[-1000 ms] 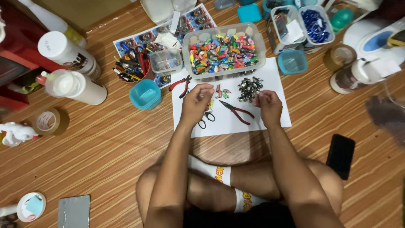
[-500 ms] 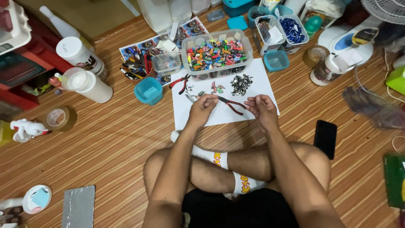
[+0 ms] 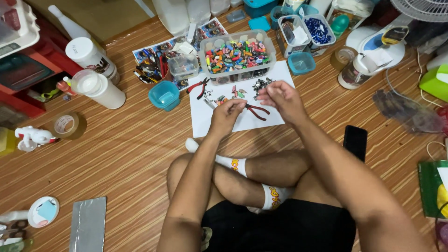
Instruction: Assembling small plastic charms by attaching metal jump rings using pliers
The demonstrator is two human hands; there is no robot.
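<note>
Both hands hover over a white paper sheet (image 3: 219, 122) on the wooden floor: left hand (image 3: 227, 114) with fingers curled together, right hand (image 3: 280, 95) pinched shut; what either grip holds cannot be told. Red-handled pliers (image 3: 257, 111) lie between them on the sheet. At its far edge stands a clear tub (image 3: 237, 57) of coloured pieces.
</note>
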